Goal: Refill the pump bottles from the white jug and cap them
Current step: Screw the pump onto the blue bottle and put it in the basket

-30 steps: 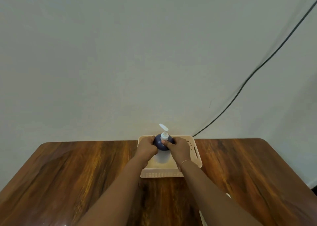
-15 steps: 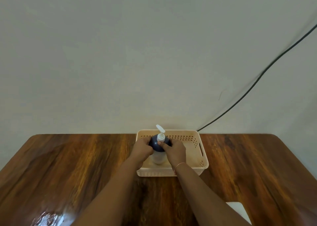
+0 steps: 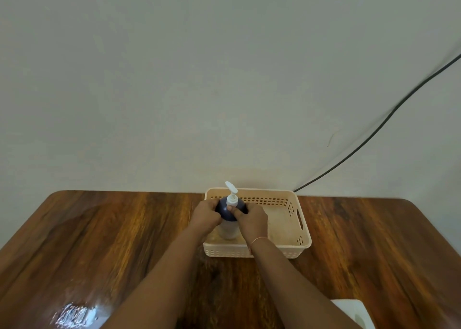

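Hands grip pump bottle inside basket.

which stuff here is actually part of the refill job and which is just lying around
Part of the job:
- pump bottle, dark top, white pump, standing in the basket
- left hand and right hand, both gripping it
- cream basket that holds it
- white object at the near right edge, possibly the jug; too cropped to tell

Just lying about:
- black cable on the wall
- wooden table

Both forearms reach forward; the left hand and right hand close their grips around the pump bottle.
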